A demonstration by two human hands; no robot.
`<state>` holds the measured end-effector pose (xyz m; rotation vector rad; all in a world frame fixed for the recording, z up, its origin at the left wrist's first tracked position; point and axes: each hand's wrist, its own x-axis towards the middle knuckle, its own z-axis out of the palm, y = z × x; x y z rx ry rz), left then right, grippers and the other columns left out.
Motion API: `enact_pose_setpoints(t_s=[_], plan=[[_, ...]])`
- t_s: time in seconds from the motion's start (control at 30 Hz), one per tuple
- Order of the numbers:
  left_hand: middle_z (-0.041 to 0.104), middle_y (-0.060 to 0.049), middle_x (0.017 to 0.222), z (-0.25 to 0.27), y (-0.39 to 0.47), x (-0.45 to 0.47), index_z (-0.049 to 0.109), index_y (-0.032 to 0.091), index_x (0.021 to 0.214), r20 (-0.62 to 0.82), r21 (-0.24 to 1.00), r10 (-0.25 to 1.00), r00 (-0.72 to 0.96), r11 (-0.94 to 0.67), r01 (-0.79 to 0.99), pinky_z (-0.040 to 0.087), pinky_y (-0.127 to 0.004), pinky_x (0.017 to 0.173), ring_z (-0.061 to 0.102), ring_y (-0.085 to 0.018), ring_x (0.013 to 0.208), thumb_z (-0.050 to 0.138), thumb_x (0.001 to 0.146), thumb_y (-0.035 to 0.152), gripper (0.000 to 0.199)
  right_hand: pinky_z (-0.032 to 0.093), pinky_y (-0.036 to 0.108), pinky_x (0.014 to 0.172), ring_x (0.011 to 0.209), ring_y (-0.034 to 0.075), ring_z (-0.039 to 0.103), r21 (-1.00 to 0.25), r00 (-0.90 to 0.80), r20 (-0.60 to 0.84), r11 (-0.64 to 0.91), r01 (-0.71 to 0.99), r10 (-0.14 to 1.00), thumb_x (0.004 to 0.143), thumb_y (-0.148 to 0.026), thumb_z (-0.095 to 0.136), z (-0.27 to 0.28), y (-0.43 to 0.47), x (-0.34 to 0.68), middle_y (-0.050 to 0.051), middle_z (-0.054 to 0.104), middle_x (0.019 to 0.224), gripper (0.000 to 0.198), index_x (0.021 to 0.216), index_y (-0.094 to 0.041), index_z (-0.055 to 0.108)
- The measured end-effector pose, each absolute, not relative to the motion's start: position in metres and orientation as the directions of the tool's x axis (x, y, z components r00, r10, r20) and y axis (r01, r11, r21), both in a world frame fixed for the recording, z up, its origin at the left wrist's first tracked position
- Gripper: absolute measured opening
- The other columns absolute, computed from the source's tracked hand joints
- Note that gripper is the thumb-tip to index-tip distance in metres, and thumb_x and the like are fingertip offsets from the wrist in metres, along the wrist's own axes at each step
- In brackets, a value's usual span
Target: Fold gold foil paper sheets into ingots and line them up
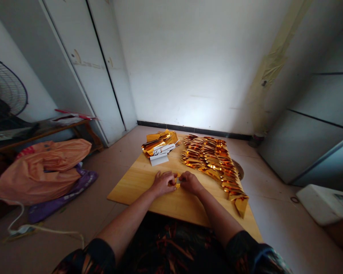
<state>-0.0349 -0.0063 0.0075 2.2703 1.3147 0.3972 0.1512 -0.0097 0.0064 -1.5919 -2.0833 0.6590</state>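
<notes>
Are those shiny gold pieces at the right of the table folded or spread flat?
Folded: the gold pieces sit in tight rows as narrow, pointed shapes, and the nearest one's edges slant together to a tip.

Far left, a round-caged fan [10,85] pokes into view, the tall grey wardrobe [101,76] right of it! Down low, a crumpled orange bundle [42,171] overlaps a purple bag [65,198], pale cable [63,231] trailing nearby. Over right: grey refrigerator [317,114], white box [322,205] close by!
</notes>
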Motion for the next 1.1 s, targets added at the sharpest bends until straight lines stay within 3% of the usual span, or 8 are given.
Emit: enact_pose_setpoints(t_s=[0.17,0.27,0.37,0.63,0.73,0.87,1.1], plan=[[0.057,-0.001,0.132,0.006,-0.006,-0.035,0.062,0.023,0.082,0.017,0.527,0.867,0.499,-0.432,0.732,0.013,-0.056,0.112,0.040,-0.028,0.132,0.066,0.072,0.029,0.012,0.042,0.021,0.073,0.076,0.012,0.055,-0.625,-0.229,0.082,0.229,0.746,0.970,0.068,-0.001,0.055,0.002,-0.008,0.155,0.002,0.062,0.082,0.020,0.075,-0.016,0.065],[0.057,-0.002,0.132,0.005,-0.006,-0.035,0.061,0.023,0.082,0.023,0.529,0.868,0.496,-0.432,0.730,0.013,-0.056,0.112,0.040,-0.027,0.132,0.065,0.072,0.028,0.012,0.042,0.021,0.070,0.075,0.012,0.054,-0.626,-0.211,0.078,0.213,0.751,0.974,0.069,-0.010,0.062,0.002,-0.010,0.153,0.002,0.061,0.082,0.010,0.077,-0.016,0.065],[0.058,-0.002,0.131,0.003,-0.004,-0.035,0.061,0.024,0.082,0.030,0.530,0.867,0.497,-0.436,0.727,0.013,-0.056,0.112,0.040,-0.027,0.131,0.065,0.071,0.029,0.012,0.041,0.021,0.067,0.073,0.013,0.053,-0.609,-0.200,0.082,0.208,0.765,0.976,0.066,-0.016,0.068,0.000,-0.011,0.150,0.002,0.059,0.084,0.014,0.080,-0.016,0.065],[0.059,0.000,0.128,0.002,-0.009,-0.031,0.061,0.024,0.081,0.083,0.501,0.873,0.480,-0.453,0.738,0.022,-0.050,0.108,0.044,-0.026,0.126,0.066,0.073,0.032,0.013,0.042,0.020,0.068,0.074,0.012,0.054,-0.574,-0.188,0.197,0.268,0.774,0.962,0.066,-0.001,0.054,-0.009,-0.009,0.156,0.003,0.058,0.085,0.024,0.080,-0.017,0.064],[0.063,-0.002,0.120,0.003,-0.016,-0.019,0.060,0.023,0.079,0.141,0.469,0.889,0.436,-0.448,0.761,0.031,-0.041,0.100,0.050,-0.024,0.116,0.067,0.073,0.033,0.013,0.043,0.021,0.071,0.079,0.014,0.056,-0.565,-0.164,0.270,0.295,0.770,0.949,0.068,0.001,0.049,-0.009,-0.014,0.161,0.004,0.060,0.086,0.027,0.078,-0.018,0.065],[0.065,-0.003,0.100,0.003,-0.025,-0.001,0.058,0.022,0.078,0.171,0.413,0.916,0.364,-0.402,0.817,0.035,-0.036,0.089,0.053,-0.023,0.103,0.065,0.076,0.035,0.015,0.043,0.022,0.074,0.079,0.014,0.059,-0.570,-0.222,0.200,0.298,0.766,0.954,0.073,-0.002,0.048,-0.003,-0.026,0.162,0.003,0.065,0.084,0.027,0.076,-0.020,0.068],[0.063,-0.004,0.105,0.002,-0.023,-0.003,0.059,0.022,0.084,0.178,0.376,0.895,0.409,-0.446,0.812,0.036,-0.038,0.087,0.052,-0.025,0.104,0.062,0.077,0.034,0.014,0.042,0.028,0.075,0.087,0.020,0.057,-0.285,-0.330,0.107,0.347,0.893,0.938,0.083,-0.012,0.051,0.007,-0.045,0.152,0.009,0.066,0.090,0.022,0.088,-0.019,0.071]])
